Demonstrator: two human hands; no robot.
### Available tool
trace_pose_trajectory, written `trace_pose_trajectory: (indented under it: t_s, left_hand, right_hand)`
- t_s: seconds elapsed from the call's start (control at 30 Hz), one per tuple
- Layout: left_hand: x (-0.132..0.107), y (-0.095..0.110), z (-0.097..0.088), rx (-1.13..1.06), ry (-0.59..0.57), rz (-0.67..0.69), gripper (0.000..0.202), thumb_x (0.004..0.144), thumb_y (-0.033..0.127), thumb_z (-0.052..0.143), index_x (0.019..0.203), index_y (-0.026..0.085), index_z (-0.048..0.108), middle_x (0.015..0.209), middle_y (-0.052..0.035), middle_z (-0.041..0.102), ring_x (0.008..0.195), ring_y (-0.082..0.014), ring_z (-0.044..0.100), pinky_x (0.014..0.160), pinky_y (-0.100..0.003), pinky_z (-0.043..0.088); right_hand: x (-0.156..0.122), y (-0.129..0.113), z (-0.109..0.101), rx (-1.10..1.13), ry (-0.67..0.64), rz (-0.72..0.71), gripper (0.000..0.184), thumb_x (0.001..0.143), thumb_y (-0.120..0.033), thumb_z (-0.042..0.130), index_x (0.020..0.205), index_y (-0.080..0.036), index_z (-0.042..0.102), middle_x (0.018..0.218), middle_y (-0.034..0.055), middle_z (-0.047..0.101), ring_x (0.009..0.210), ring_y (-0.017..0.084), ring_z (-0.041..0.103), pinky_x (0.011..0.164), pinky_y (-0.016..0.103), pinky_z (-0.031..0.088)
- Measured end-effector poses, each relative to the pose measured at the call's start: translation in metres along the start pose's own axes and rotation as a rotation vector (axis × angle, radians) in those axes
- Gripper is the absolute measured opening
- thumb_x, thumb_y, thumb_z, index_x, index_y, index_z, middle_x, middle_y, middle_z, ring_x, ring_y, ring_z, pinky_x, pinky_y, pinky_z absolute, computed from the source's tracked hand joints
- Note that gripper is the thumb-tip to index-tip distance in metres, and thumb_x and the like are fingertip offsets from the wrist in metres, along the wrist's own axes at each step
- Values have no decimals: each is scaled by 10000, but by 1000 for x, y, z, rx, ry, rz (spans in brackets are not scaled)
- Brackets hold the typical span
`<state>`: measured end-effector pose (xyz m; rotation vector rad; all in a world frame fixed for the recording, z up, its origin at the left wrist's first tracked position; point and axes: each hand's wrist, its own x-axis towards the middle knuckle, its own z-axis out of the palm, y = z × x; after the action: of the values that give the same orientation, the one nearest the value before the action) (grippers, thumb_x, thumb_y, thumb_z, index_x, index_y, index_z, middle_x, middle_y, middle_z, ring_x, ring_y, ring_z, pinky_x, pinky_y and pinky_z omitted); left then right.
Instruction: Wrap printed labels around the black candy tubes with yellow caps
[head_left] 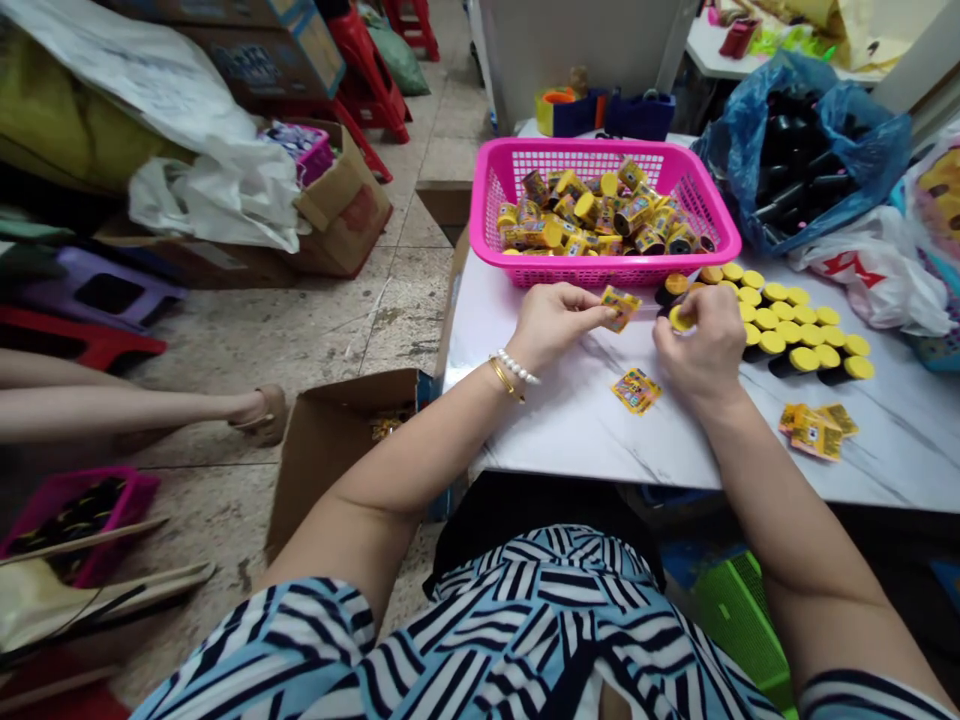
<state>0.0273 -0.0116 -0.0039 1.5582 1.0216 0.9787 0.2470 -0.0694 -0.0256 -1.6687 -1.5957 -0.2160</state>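
My left hand point(556, 322) pinches a yellow printed label sleeve point(620, 309) by its left edge, just in front of the pink basket. My right hand point(706, 348) is closed round a small black container with a yellow cap point(681, 318); the fingers hide most of its body. Between and below the hands, another printed sleeve point(636, 390) lies flat on the white table point(570, 430). To the right of my right hand stand rows of black containers with yellow caps point(787, 333). Nearer the table's front edge lies a small pile of printed sleeves point(817, 432).
A pink basket point(604, 264) full of labelled containers stands at the back of the table. To its right are a blue plastic bag point(720, 150) of black items and a white bag point(885, 270). An open cardboard box point(322, 440) stands on the floor at left; another person's leg point(150, 410) lies beyond.
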Motion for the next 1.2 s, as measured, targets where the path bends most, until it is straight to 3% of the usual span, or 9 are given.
trace_pose_trajectory:
  t_s: [0.1,0.27,0.4,0.53,0.63,0.7,0.8,0.97,1.2]
  left_hand:
    - [4,-3,-3,-264,-126,-183,272,754,405,847,863,157,839,739,-56,736,500,-68,444,469,-234,282]
    - [3,-7,1,-374,-229,-300,313,677,449,911,763,169,801,595,-17,620,441,-43,305,430,-244,127]
    - [0,-8,8,-325,-244,-329,327,692,477,908,746,174,800,469,28,482,413,-47,236,429,-256,121]
    - [0,-8,10,-365,-178,-281,236,735,395,885,746,171,812,568,-19,631,455,-71,376,461,-266,277]
    - [1,-6,9,-384,-144,-236,202,735,347,888,738,161,810,663,-51,710,575,-121,558,558,-281,425]
    - [0,-6,8,-357,-139,-230,212,732,353,889,740,156,812,653,-50,709,605,-140,598,584,-289,457]
    - [0,-8,8,-323,-155,-209,247,709,376,902,751,148,816,697,-63,740,629,-153,632,604,-296,486]
    - [0,-10,8,-385,-133,-105,373,641,436,951,812,129,827,886,-109,804,809,-195,726,778,-331,560]
    - [-5,8,1,-254,-91,-151,368,702,416,909,910,119,847,757,-65,766,591,-97,574,558,-231,423]
  right_hand:
    - [2,-5,-4,492,-9,163,168,856,-305,583,1008,-237,604,885,39,613,769,210,651,721,401,576]
    - [7,-13,-12,887,-410,426,298,902,-493,646,856,-205,703,683,7,589,530,137,541,416,261,418]
    - [5,-23,-15,734,-450,336,343,788,-527,809,894,-203,768,741,9,667,557,125,553,469,257,449]
    - [3,-28,-12,513,-301,233,179,797,-370,777,730,-205,760,767,30,707,657,155,610,572,283,487]
    - [1,-29,-10,511,-283,245,174,838,-367,733,790,-206,780,774,32,716,666,162,621,604,300,495]
    - [1,-29,-8,530,-303,250,196,831,-400,758,852,-208,790,786,27,725,680,166,632,632,309,502]
    - [-1,-30,-4,501,-294,202,189,809,-386,785,750,-208,762,768,20,728,715,171,647,710,323,509]
    - [-5,-27,3,421,-257,146,151,832,-307,725,712,-217,746,788,16,743,756,178,666,752,325,515]
    - [-5,-35,2,478,-184,95,169,858,-307,731,716,-217,742,766,11,719,729,171,655,726,319,509]
